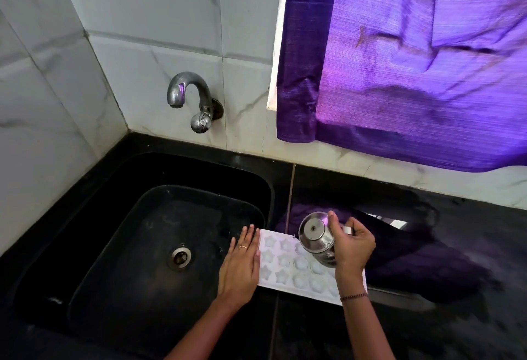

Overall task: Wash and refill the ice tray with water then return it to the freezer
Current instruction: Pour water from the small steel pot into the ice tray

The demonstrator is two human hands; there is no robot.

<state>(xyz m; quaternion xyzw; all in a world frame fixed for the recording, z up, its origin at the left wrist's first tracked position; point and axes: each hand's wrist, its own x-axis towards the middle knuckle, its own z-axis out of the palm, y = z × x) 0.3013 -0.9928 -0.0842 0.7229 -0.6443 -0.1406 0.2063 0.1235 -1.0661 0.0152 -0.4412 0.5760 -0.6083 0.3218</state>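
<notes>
A white ice tray (288,268) with star and round moulds lies flat on the black counter, just right of the sink. My left hand (242,265) rests flat, fingers together, against the tray's left end and holds nothing. My right hand (353,245) grips a small steel cup (316,238), tipped on its side above the tray's right half with its base facing me. The cup's mouth and any water stream are hidden. My right wrist covers the tray's far right corner.
A black sink (159,231) with a steel drain (179,257) lies to the left. A chrome tap (188,97) juts from the tiled wall above it, with no water running. A purple curtain (413,60) hangs at the upper right over the black counter (427,317).
</notes>
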